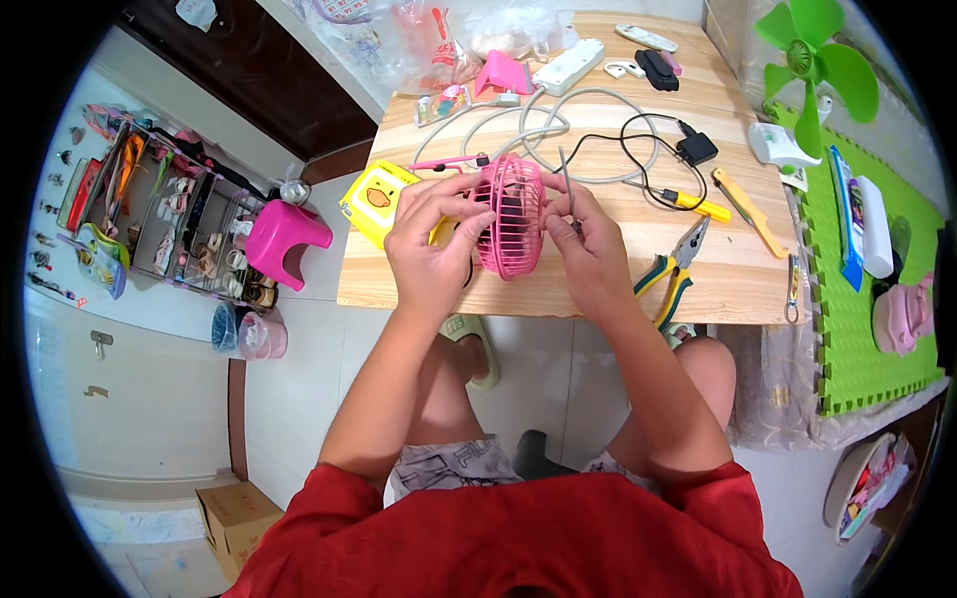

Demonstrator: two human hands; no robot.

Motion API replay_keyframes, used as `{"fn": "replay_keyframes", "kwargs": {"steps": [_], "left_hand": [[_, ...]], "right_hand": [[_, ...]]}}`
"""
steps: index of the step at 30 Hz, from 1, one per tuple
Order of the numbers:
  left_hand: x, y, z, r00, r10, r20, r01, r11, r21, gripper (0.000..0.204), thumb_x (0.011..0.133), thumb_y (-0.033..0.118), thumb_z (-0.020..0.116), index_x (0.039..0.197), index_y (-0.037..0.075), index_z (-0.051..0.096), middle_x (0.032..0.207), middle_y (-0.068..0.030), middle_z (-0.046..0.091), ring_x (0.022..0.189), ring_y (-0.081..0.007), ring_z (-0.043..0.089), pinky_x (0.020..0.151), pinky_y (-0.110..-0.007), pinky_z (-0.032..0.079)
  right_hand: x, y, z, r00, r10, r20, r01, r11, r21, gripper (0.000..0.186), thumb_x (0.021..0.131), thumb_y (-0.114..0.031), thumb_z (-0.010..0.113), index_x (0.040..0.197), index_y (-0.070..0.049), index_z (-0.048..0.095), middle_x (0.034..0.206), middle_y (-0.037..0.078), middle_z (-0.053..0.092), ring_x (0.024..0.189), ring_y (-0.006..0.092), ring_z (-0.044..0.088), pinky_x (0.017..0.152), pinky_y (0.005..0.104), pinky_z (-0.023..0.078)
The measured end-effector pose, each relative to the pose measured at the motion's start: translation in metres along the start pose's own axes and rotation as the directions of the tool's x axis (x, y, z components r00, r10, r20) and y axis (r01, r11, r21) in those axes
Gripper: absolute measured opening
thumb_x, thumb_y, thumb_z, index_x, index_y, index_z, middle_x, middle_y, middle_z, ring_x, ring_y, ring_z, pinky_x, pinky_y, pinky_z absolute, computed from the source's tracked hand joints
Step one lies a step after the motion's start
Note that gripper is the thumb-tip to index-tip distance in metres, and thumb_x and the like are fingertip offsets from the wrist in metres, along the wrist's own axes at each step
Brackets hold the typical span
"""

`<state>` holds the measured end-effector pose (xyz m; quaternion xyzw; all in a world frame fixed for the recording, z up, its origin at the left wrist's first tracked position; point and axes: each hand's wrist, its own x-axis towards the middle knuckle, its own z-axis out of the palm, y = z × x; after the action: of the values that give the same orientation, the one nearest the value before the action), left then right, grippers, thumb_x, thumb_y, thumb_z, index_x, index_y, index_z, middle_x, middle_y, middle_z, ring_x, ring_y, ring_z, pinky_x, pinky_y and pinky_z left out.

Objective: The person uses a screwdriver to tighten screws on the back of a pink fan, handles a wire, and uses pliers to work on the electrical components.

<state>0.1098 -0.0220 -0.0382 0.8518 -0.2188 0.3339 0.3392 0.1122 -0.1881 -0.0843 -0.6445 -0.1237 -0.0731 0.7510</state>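
My left hand [429, 229] grips the left side of a pink round fan cage [506, 224], held on edge above the wooden table [379, 294], fingers wrapped over its rim. My right hand [583, 249] is closed at the cage's right side, holding a thin metal rod-like tool [564, 179] pointing upward; its lower end is hidden by the fingers. A yellow box [374, 194] with a cartoon face lies left of the cage. Yellow-and-green pliers [663, 279] lie open to the right of my right hand, near a yellow-handled tool [703, 204].
Looped cables [578, 92], a black adapter [697, 149], a white power strip [563, 70] and plastic bags cover the table's back. A yellow stick [748, 209] lies at the right. A green fan [802, 60] and foam mat [852, 369] are beyond. A pink stool [284, 239] stands left.
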Motion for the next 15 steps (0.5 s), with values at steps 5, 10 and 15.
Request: {"fn": "replay_keyframes", "kwargs": {"steps": [5, 10, 15], "left_hand": [[0.001, -0.006, 0.008, 0.965, -0.229, 0.126, 0.261, 0.871, -0.416, 0.008, 0.076, -0.001, 0.070, 0.082, -0.001, 0.064, 0.117, -0.0199, 0.062, 0.113, -0.0245, 0.055, 0.100, -0.037, 0.038], [0.006, -0.015, 0.007, 0.945, -0.209, 0.253, 0.318, 0.769, -0.555, 0.008, 0.080, -0.001, 0.065, 0.081, -0.001, 0.057, 0.125, -0.0225, 0.056, 0.121, -0.0251, 0.050, 0.102, -0.037, 0.036], [0.008, -0.020, 0.004, 0.946, -0.107, 0.307, 0.253, 0.833, -0.492, 0.012, 0.087, -0.001, 0.056, 0.085, 0.004, 0.045, 0.127, -0.0220, 0.055, 0.121, -0.0264, 0.050, 0.102, -0.036, 0.036]], "right_hand": [[0.004, 0.007, 0.003, 0.999, -0.048, -0.003, 0.047, 0.997, -0.061, 0.020, 0.090, 0.000, 0.050, 0.109, 0.000, 0.053, 0.102, 0.006, 0.055, 0.083, 0.0117, 0.052, 0.077, 0.0261, 0.044], [0.006, 0.005, 0.001, 0.994, -0.109, -0.002, 0.109, 0.994, -0.029, 0.029, 0.088, 0.001, 0.051, 0.116, 0.000, 0.054, 0.081, 0.004, 0.054, 0.076, 0.0136, 0.054, 0.071, 0.0266, 0.045], [0.006, -0.006, -0.001, 1.000, 0.010, 0.020, -0.011, 0.998, 0.060, 0.007, 0.091, 0.000, 0.049, 0.095, 0.000, 0.055, 0.099, 0.008, 0.061, 0.085, 0.0103, 0.053, 0.077, 0.0240, 0.044]]}}
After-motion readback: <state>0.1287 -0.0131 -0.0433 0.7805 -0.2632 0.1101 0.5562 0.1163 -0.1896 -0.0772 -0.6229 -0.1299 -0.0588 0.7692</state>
